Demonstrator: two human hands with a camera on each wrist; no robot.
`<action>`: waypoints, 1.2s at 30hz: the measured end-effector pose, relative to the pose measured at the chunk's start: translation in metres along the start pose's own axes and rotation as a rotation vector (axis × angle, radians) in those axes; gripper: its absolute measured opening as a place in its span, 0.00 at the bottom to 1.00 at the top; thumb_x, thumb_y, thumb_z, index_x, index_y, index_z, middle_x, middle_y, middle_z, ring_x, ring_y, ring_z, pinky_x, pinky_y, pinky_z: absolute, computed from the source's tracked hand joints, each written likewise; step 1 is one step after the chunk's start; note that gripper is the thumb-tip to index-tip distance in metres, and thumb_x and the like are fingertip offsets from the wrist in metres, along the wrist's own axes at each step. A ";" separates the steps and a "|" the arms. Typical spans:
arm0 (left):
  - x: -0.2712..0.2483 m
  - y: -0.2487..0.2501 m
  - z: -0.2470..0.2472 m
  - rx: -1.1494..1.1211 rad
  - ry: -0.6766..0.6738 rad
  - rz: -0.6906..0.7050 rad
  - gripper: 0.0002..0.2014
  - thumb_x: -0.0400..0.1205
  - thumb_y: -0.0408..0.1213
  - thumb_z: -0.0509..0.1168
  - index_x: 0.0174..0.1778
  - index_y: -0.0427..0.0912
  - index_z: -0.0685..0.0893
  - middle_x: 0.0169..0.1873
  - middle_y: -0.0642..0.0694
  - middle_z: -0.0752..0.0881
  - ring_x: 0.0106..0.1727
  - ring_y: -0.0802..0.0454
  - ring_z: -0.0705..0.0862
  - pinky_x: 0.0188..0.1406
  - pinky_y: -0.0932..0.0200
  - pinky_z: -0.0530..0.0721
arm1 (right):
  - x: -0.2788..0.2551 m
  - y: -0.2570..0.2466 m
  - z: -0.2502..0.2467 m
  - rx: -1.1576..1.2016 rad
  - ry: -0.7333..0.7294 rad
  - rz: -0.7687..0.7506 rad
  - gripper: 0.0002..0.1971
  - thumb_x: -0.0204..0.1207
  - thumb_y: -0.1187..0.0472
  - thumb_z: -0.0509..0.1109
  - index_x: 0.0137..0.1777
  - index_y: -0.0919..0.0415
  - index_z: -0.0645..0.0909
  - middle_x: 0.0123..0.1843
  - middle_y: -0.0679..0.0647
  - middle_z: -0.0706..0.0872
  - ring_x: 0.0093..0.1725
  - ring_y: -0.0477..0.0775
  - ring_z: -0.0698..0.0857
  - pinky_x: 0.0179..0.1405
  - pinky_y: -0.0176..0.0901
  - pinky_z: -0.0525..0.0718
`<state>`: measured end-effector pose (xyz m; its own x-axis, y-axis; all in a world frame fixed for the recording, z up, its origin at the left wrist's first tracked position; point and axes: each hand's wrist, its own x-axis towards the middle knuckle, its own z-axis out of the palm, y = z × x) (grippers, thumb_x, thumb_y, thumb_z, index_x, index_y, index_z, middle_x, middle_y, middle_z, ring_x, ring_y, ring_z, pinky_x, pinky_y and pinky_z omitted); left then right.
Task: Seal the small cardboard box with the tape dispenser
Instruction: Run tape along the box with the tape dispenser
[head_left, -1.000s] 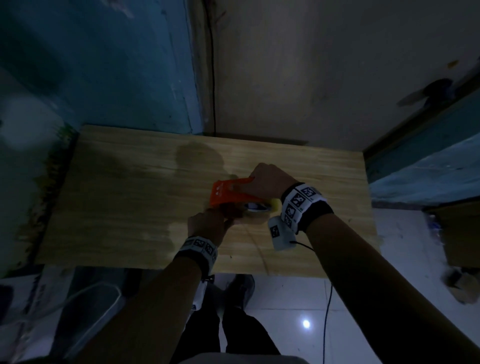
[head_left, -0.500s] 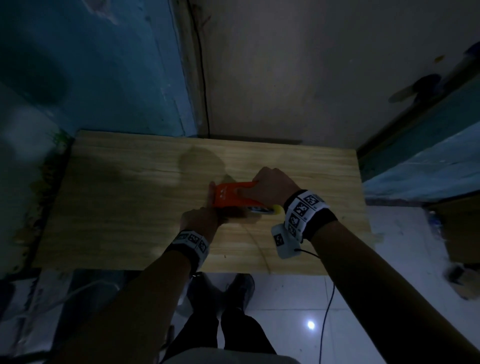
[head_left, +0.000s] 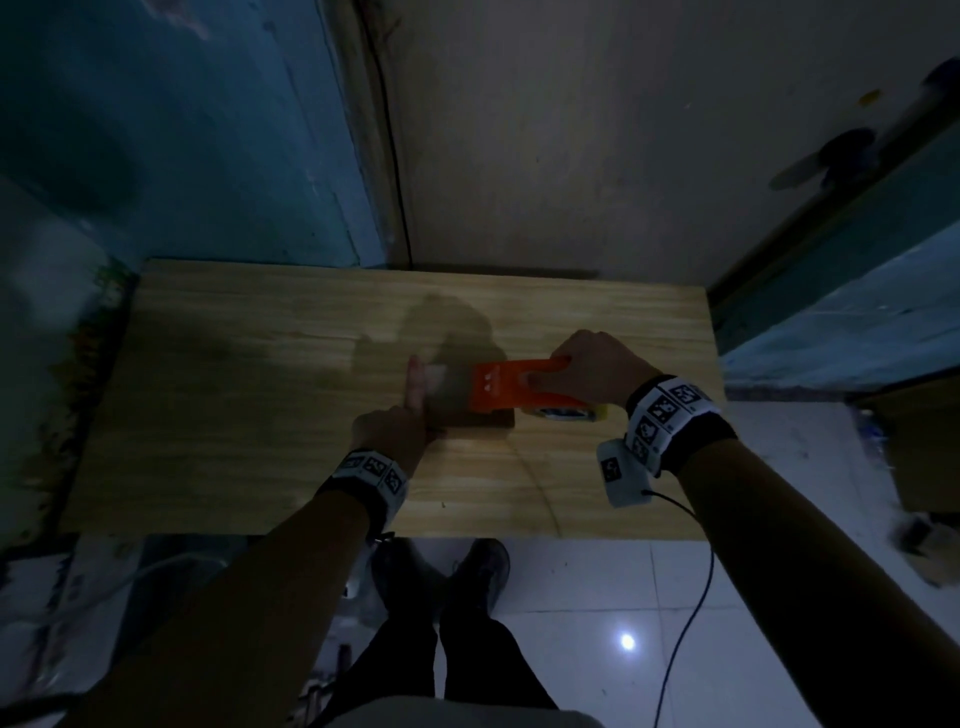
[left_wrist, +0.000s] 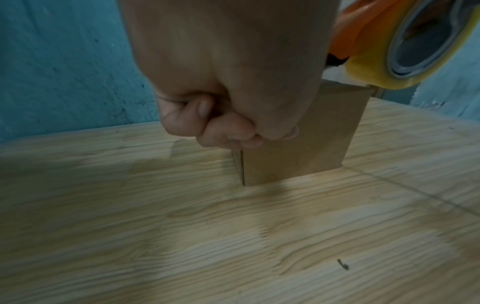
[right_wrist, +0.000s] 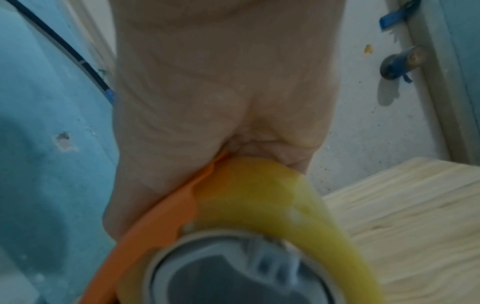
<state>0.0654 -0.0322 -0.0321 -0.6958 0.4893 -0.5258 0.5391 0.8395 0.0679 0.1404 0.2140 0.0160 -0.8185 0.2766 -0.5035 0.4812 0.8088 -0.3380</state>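
Observation:
A small brown cardboard box (head_left: 457, 410) (left_wrist: 298, 152) stands near the middle of the wooden table (head_left: 260, 389). My left hand (head_left: 395, 423) (left_wrist: 228, 82) steadies it from the left. Its index finger lies stretched along the box's left top edge, the other fingers are curled against the near face. My right hand (head_left: 592, 364) (right_wrist: 221, 92) grips the handle of the orange tape dispenser (head_left: 498, 387) (right_wrist: 155, 216). The dispenser's front rests on the box top. Its yellow tape roll (head_left: 566, 414) (left_wrist: 374, 67) hangs past the box's right side. Most of the box top is hidden.
The table stands against a blue wall (head_left: 182, 156) and a grey wall (head_left: 571, 156). A black cable (head_left: 680, 623) hangs from my right wrist to the tiled floor. My shoes (head_left: 467, 561) stand at the table's near edge. A brown carton (head_left: 914, 441) sits on the floor at right.
The dispenser has slid a little to the right over the box. My left index finger has stretched out along the box's left edge.

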 end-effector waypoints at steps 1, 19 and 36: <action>0.000 0.000 0.000 -0.013 -0.005 0.001 0.48 0.84 0.56 0.57 0.80 0.44 0.24 0.51 0.40 0.88 0.33 0.47 0.76 0.36 0.54 0.73 | -0.001 0.002 -0.001 -0.004 0.005 -0.005 0.30 0.68 0.28 0.68 0.26 0.57 0.78 0.24 0.53 0.82 0.24 0.49 0.79 0.25 0.41 0.73; 0.008 0.000 0.011 0.041 0.054 0.014 0.49 0.82 0.59 0.57 0.81 0.44 0.26 0.49 0.40 0.89 0.32 0.47 0.78 0.34 0.54 0.75 | -0.027 0.048 -0.001 0.071 0.008 0.060 0.25 0.74 0.34 0.68 0.29 0.55 0.82 0.27 0.52 0.86 0.26 0.49 0.86 0.28 0.39 0.79; 0.007 0.002 0.011 0.039 0.056 -0.001 0.48 0.83 0.57 0.57 0.81 0.44 0.27 0.45 0.40 0.89 0.28 0.48 0.75 0.30 0.56 0.73 | -0.047 0.085 -0.004 0.159 0.050 0.163 0.20 0.73 0.39 0.74 0.34 0.55 0.87 0.28 0.51 0.89 0.24 0.49 0.88 0.22 0.36 0.81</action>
<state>0.0673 -0.0296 -0.0446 -0.7211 0.5017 -0.4779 0.5555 0.8308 0.0339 0.2185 0.2716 0.0145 -0.7387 0.4248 -0.5233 0.6482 0.6605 -0.3788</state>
